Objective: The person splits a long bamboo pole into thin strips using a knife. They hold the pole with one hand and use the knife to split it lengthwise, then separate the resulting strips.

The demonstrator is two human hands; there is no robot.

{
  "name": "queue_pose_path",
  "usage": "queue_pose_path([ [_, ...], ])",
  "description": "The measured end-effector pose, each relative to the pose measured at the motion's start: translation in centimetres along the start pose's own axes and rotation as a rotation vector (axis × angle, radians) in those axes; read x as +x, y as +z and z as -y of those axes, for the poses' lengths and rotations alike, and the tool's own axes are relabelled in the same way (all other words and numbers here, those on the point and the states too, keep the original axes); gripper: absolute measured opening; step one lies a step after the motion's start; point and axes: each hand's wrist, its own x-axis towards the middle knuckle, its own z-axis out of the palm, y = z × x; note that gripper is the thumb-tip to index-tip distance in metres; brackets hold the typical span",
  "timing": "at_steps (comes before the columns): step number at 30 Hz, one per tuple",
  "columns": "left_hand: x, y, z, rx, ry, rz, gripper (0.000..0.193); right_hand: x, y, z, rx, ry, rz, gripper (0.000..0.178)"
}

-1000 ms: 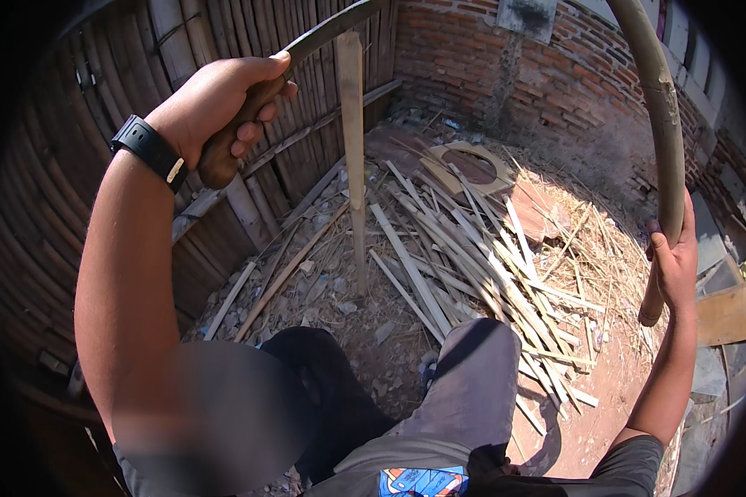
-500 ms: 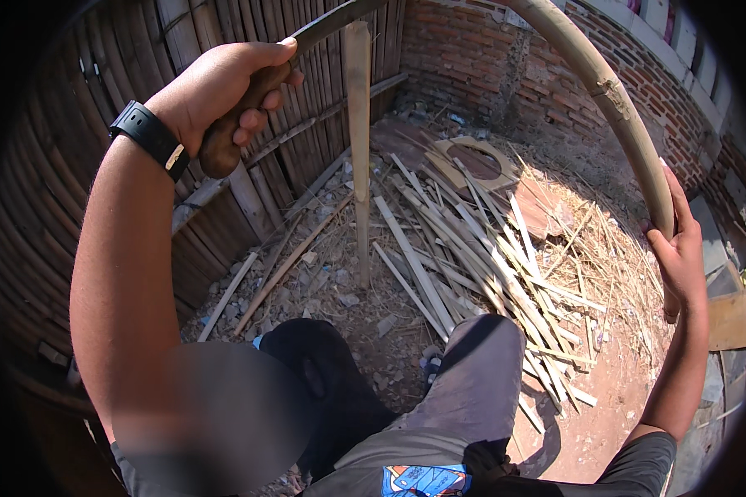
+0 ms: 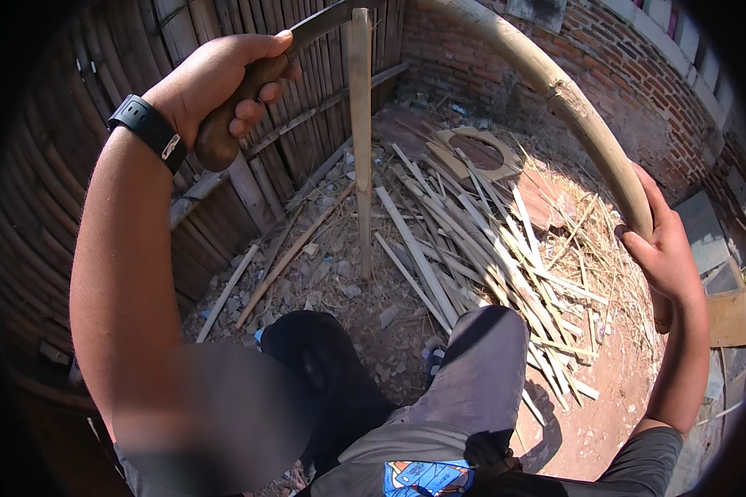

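My left hand [image 3: 244, 87], with a black watch on its wrist, is wrapped round the wooden handle [image 3: 219, 142] of a large knife, like a machete. Its dark blade [image 3: 327, 23] runs up to the right and out of the top edge, past the head of an upright wooden stake [image 3: 361, 116]; whether they touch I cannot tell. My right hand [image 3: 667, 253] grips the near end of a thick bamboo pole [image 3: 547, 79]. From there the pole slants up and left and leaves the view at the top, so its far end is hidden.
Split bamboo strips [image 3: 506, 273] lie in a loose heap ahead and to the right. Behind them is a flat board with a round hole [image 3: 506, 161]. A bamboo wall [image 3: 75, 215] stands on the left, a brick wall [image 3: 472, 58] at the back. Rubble [image 3: 331, 282] covers the ground.
My right hand has moved left with the bamboo pole, whose upper part has swung left and down. My left hand and the knife have shifted slightly up.
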Motion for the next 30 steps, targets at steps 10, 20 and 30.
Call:
queue_pose_path([
  [10, -0.1, 0.3, 1.0, -0.009, 0.034, -0.008, 0.048, 2.0, -1.4, -0.1, 0.105, -0.098, -0.293, 0.077],
  [20, 0.3, -0.1, 2.2, -0.015, -0.056, 0.081, 0.048, 0.8, 1.3, 0.3, 0.054, 0.002, 0.091, 0.079],
  [30, -1.0, 0.6, 2.3, 0.418, 0.025, -0.141, 0.060, -0.1, 2.2, -0.8, 0.217, 0.001, -0.035, 0.082],
])
